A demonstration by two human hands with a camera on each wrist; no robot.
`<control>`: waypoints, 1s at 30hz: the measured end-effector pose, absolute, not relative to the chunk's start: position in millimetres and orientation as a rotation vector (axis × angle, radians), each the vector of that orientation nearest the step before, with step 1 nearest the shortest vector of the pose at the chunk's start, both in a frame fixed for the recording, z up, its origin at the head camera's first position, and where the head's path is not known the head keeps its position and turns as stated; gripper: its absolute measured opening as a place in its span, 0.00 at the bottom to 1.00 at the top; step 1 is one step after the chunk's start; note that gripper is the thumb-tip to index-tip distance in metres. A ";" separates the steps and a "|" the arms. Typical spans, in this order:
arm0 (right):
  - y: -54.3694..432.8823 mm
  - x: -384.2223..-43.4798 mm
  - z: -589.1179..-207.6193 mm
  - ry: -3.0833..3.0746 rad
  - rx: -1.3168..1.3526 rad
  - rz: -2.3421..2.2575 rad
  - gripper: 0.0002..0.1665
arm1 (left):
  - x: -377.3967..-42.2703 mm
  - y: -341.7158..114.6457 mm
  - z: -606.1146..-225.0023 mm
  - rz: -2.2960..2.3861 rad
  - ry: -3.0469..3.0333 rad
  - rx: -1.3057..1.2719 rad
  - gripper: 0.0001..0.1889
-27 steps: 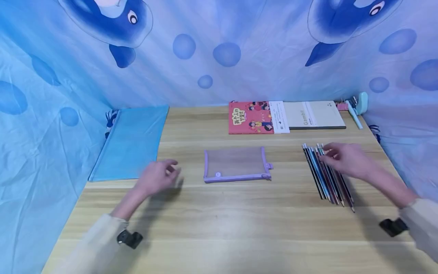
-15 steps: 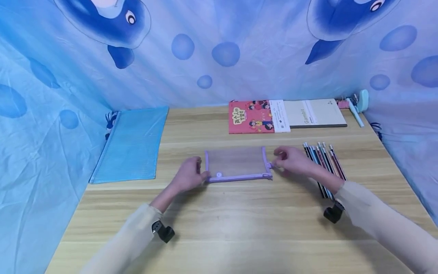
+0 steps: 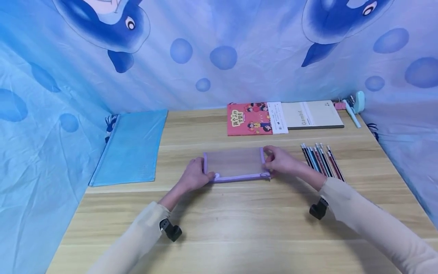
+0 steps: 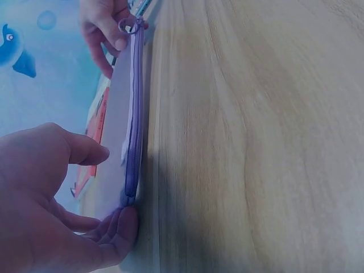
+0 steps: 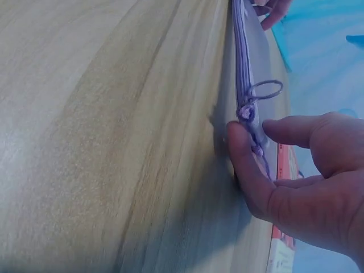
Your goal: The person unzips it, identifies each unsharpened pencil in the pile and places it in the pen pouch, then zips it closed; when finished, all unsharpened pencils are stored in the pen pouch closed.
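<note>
A translucent purple zip pouch (image 3: pixel 236 163) lies on the wooden table, its zipper along the near edge. My left hand (image 3: pixel 196 175) is at its left end; in the left wrist view the fingers (image 4: pixel 122 227) curl round the corner and the thumb (image 4: pixel 91 151) lies over its face. My right hand (image 3: pixel 280 161) pinches the other end between thumb (image 5: pixel 287 129) and finger, just beyond the zip pull's ring (image 5: pixel 267 90). Several pencils (image 3: pixel 321 160) lie beside the right forearm, which hides their lower ends.
A blue zip folder (image 3: pixel 130 146) lies at the left. Along the back are a red book (image 3: pixel 249 120) and a pale notebook (image 3: pixel 311 115). Small stationery, including a light-blue pen (image 3: pixel 352 114), sits at the back right corner. A blue curtain (image 3: pixel 222 83) hangs behind.
My right hand has moved left from the pencils to the pouch's right end. My left hand has moved right onto its left end. Both now grip the pouch, which has hardly shifted.
</note>
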State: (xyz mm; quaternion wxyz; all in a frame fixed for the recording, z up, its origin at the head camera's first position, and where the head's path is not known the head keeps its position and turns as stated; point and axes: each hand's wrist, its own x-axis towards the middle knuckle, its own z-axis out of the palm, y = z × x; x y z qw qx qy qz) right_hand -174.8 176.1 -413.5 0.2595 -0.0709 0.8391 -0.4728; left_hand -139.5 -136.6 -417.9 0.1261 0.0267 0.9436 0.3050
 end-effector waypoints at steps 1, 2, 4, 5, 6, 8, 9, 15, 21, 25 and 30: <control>177.4 -174.9 -413.4 2.262 -0.198 -1.295 0.46 | -139.7 -136.2 -417.8 0.887 2.744 0.077 0.37; 178.7 -175.1 -413.4 2.248 -0.202 -1.314 0.47 | -139.8 -135.8 -417.8 0.888 2.742 0.075 0.37; 180.4 -175.2 -413.0 2.217 -0.201 -1.351 0.48 | -139.6 -135.1 -417.4 0.892 2.743 0.078 0.38; 181.1 -175.5 -413.7 2.201 -0.198 -1.369 0.47 | -139.5 -134.6 -417.5 0.893 2.748 0.082 0.38; 181.5 -175.6 -414.1 2.185 -0.189 -1.385 0.47 | -139.1 -134.2 -417.6 0.884 2.762 0.089 0.39; 182.1 -175.4 -415.5 2.158 -0.162 -1.405 0.47 | -137.5 -132.8 -417.6 0.857 2.804 0.114 0.40; 182.3 -175.3 -416.0 2.145 -0.149 -1.412 0.46 | -136.5 -131.7 -417.5 0.831 2.840 0.139 0.41; 182.7 -175.6 -416.6 2.080 -0.076 -1.464 0.48 | -126.6 -104.0 -408.8 0.750 3.050 0.518 0.36; 185.4 -173.7 -419.2 2.072 -0.061 -1.497 0.48 | -118.2 -44.3 -407.0 0.680 3.039 0.970 0.30; 183.6 -172.2 -422.2 2.046 -0.041 -1.522 0.47 | -114.0 -20.7 -418.3 0.724 3.089 1.109 0.23; 180.8 -173.0 -422.9 2.021 -0.008 -1.528 0.48 | -109.5 -12.7 -427.1 0.792 3.154 1.071 0.20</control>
